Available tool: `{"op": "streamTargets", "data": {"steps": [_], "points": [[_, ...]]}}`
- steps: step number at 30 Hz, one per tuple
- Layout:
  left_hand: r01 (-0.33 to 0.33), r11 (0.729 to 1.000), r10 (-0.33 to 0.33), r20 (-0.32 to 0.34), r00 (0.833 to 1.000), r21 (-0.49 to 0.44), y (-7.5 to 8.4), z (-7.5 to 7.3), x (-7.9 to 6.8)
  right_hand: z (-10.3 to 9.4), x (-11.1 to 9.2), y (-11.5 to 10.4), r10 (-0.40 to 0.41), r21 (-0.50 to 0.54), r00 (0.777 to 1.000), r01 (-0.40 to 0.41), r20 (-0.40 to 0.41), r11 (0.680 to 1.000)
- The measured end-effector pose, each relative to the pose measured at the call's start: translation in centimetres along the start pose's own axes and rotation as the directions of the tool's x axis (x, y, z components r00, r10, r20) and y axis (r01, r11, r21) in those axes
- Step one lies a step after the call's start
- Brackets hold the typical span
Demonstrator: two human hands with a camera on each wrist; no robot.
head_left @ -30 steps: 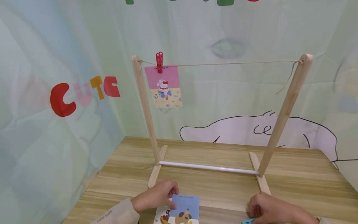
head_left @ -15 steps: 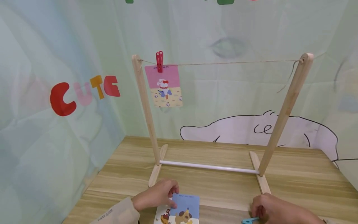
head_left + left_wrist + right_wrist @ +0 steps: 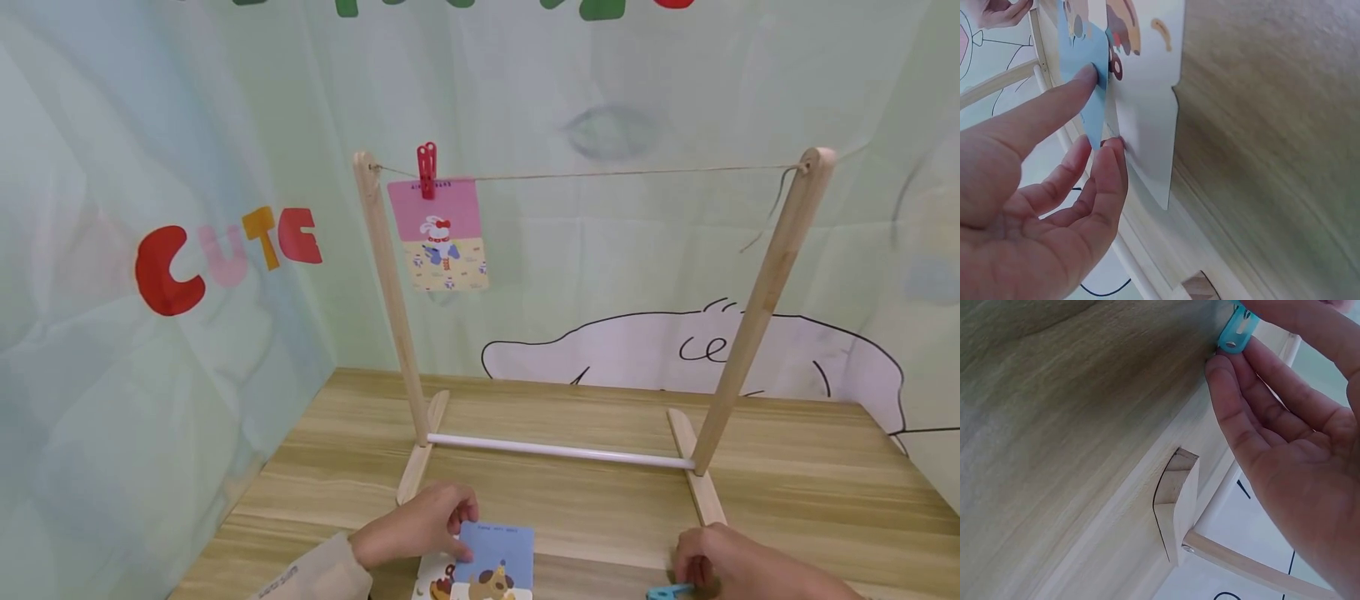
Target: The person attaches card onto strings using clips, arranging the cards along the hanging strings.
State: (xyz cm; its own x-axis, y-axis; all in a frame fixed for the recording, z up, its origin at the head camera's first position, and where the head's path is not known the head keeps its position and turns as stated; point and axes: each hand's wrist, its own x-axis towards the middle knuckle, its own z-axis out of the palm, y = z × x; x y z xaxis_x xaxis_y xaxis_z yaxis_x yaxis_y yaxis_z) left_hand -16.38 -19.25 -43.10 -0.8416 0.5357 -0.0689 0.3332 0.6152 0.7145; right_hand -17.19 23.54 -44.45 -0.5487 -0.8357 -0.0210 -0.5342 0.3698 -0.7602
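Blue-and-white rectangular card [image 3: 498, 546] at bottom centre of the head view: blue upper part, small dark lettering along the top edge, tan dog with brown ears below. White card with a brown-and-red figure [image 3: 424, 581] sits behind it, showing along its left side. Left hand [image 3: 423, 521] pinches the blue one, thumb on its face; can't tell if the white one is gripped too. Right hand [image 3: 738, 560], lower right, has a turquoise plastic clip [image 3: 667, 592] between thumb and fingers.

Hard to make out: lettering too small to read. Both cards cut off by the bottom edge in the head view, by the top edge in the left wrist view. White card mostly covered. Clip partly behind the fingers; its far end runs out at the top of the right wrist view.

Upper left of centre: red plastic clip [image 3: 427, 171] holds a pink-and-yellow card [image 3: 447, 254] on a thin twine line [image 3: 637, 172].
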Motion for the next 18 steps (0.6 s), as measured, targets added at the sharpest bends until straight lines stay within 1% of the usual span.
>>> {"op": "streamTargets", "data": {"steps": [6,8,10,13,16,18], "points": [[0.002,0.999,-0.003,-0.011,1.0,-0.047,-0.2,-0.1,0.0,0.0,-0.2,0.0,0.0,0.014,1.0,0.0,-0.008,1.0],[0.016,0.997,-0.017,-0.006,1.0,-0.078,-0.2,-0.1,0.0,0.0,-0.2,0.0,0.01,0.059,1.0,-0.01,-0.007,0.998],[0.027,0.993,-0.026,0.002,1.0,-0.114,-0.3,-0.3,0.0,0.0,-0.2,-0.1,0.026,0.125,1.0,-0.025,-0.004,0.992],[0.026,0.985,-0.024,0.014,1.0,-0.173,-0.6,-0.6,0.0,0.1,-0.3,0.0,0.026,0.212,1.0,-0.023,-0.01,0.977],[0.026,0.971,-0.021,0.024,1.0,-0.239,-0.9,-0.9,0.0,0.0,-0.4,0.1,0.033,0.265,0.999,-0.03,-0.007,0.964],[0.034,0.962,-0.028,0.026,0.999,-0.272,-1.1,-1.1,0.0,0.0,-0.5,0.4,0.019,0.28,1.0,-0.016,-0.009,0.96]]}}
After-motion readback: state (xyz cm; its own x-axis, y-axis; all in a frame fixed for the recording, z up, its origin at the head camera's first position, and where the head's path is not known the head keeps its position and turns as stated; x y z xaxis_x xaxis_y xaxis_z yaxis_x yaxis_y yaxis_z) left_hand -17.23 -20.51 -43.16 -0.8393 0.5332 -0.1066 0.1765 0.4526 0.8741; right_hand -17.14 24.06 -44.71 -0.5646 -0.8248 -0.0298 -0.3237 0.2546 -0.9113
